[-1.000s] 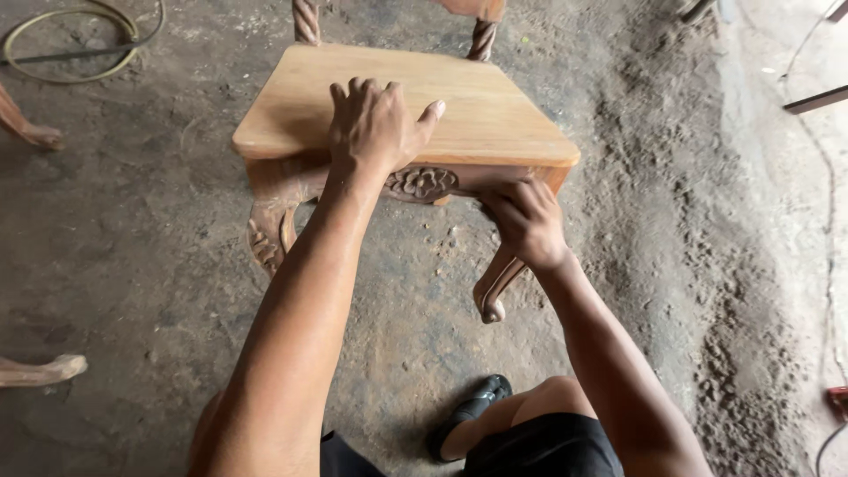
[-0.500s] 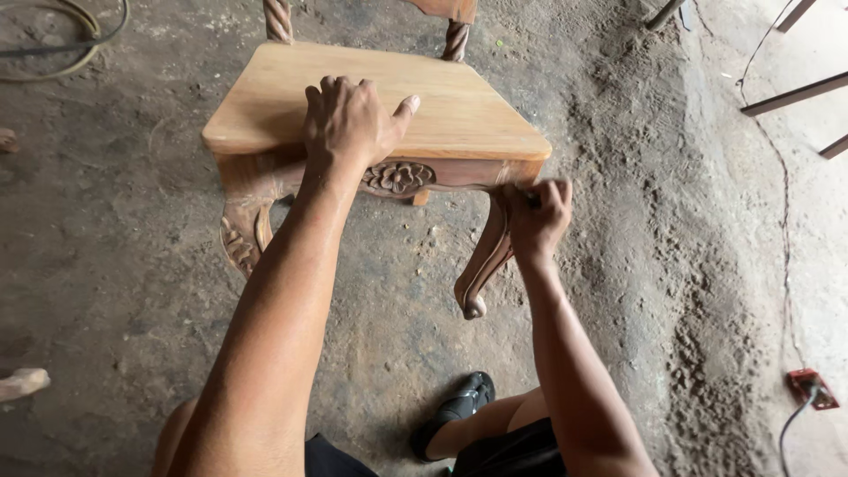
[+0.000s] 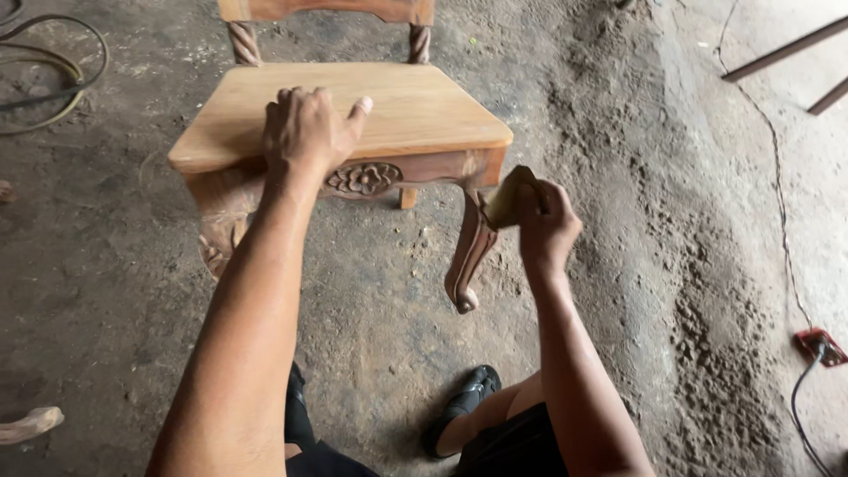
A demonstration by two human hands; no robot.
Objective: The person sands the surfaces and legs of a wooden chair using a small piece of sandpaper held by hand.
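Note:
A bare wooden chair (image 3: pixel 415 106) with a carved flower on its front rail and curved legs stands on the dirt floor before me. My left hand (image 3: pixel 305 132) lies flat on the front of the seat, fingers spread a little. My right hand (image 3: pixel 543 225) grips a folded piece of sandpaper (image 3: pixel 508 199) and holds it against the top of the chair's right front leg (image 3: pixel 468 256), just under the seat corner.
A hose coil (image 3: pixel 53 79) lies on the floor at upper left. Metal bars (image 3: pixel 786 53) cross the upper right. A red plug box (image 3: pixel 821 344) with a cable sits at right. Another carved leg tip (image 3: pixel 31 424) shows at lower left. My sandalled foot (image 3: pixel 464 406) is below.
My right hand has lifted off the leg's upper curve and now shows the sandpaper at the seat corner. The view shifted so the chair sits further right in frame. My left hand stays on the seat.

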